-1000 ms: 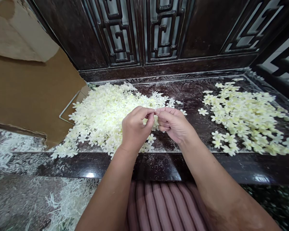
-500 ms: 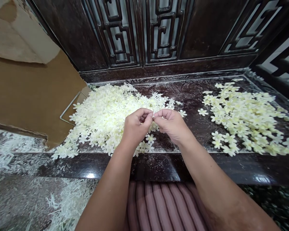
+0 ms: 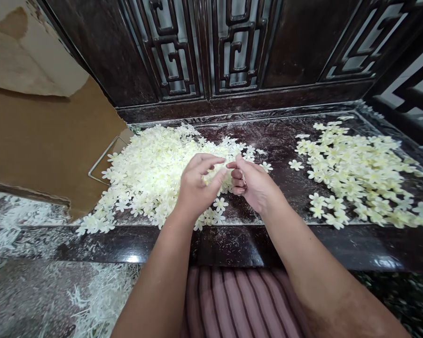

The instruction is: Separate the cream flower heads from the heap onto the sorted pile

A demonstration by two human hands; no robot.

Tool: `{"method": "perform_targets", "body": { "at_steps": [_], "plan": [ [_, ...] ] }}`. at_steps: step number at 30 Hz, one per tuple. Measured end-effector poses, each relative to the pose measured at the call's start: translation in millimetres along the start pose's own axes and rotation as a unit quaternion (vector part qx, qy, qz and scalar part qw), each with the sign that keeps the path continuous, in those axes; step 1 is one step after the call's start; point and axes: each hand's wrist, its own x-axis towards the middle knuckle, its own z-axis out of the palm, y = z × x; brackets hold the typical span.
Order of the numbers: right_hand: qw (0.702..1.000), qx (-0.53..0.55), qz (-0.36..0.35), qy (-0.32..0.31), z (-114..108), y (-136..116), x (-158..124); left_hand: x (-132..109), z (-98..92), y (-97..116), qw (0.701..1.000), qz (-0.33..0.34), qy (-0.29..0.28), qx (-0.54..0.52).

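Observation:
Over the right edge of a large heap of pale yellow-white flowers [image 3: 151, 169], my left hand [image 3: 200, 185] has its thumb and fingers apart, with nothing seen between them. Facing it, my right hand [image 3: 251, 180] has its fingers curled in and the thumb raised near the forefinger; something small and whitish shows at the curled fingers, too small to make out. The fingertips of both hands are close together but apart. A second, looser group of flowers [image 3: 356, 173] lies to the right on the dark wooden bench [image 3: 229, 241].
Brown cardboard [image 3: 45, 136] leans at the left, with a bent metal handle [image 3: 104, 159] by the heap. White shreds [image 3: 102, 295] litter the floor and the bench's left end. A carved wooden backrest [image 3: 204, 51] rises behind. One flower [image 3: 296, 165] lies alone.
The pinched fingertips of both hands have separated. My left thumb and fingers have spread, while my right fingers have curled inward and the right thumb has lifted.

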Motion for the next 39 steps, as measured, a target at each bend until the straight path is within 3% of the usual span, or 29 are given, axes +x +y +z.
{"method": "perform_targets", "body": {
  "at_steps": [3, 6, 10, 15, 18, 21, 24, 27, 29, 33, 39],
  "plan": [
    [1.0, 0.024, 0.014, -0.006, 2, 2, 2, -4, 10.1, 6, 0.997, 0.025, -0.072, -0.023],
    [0.999, 0.033, 0.024, -0.033, 4, 0, -1, -6, 17.1, 7, 0.996, -0.023, -0.092, 0.001],
    [0.994, 0.038, 0.037, -0.091, 3, -3, -6, -2, 17.1, 7, 0.988, -0.14, -0.043, -0.056],
    [0.996, -0.007, -0.01, -0.092, -3, -4, -6, 5, 8.2, 6, 0.927, -0.283, 0.038, -0.244],
    [0.992, -0.073, -0.052, -0.094, -3, -2, -5, 6, 6.0, 4, 0.902, -0.317, 0.034, -0.29],
    [0.987, -0.115, -0.091, -0.065, -1, 2, -4, 5, 7.3, 4, 0.921, -0.299, 0.039, -0.249],
    [0.978, -0.151, -0.143, -0.031, -1, 4, -2, 3, 8.5, 7, 0.97, -0.196, 0.055, -0.131],
    [0.973, -0.16, -0.169, -0.012, -3, 4, 0, 2, 8.0, 8, 0.987, -0.119, -0.016, -0.112],
    [0.975, -0.149, -0.162, -0.012, -4, 2, -1, 1, 7.3, 7, 0.979, -0.135, -0.038, -0.145],
    [0.985, -0.102, -0.129, -0.055, -3, -4, -7, 1, 5.8, 2, 0.955, -0.208, -0.012, -0.211],
    [0.987, -0.079, -0.115, -0.082, -3, -6, -10, 3, 3.6, 0, 0.946, -0.222, 0.005, -0.237]
  ]
}}
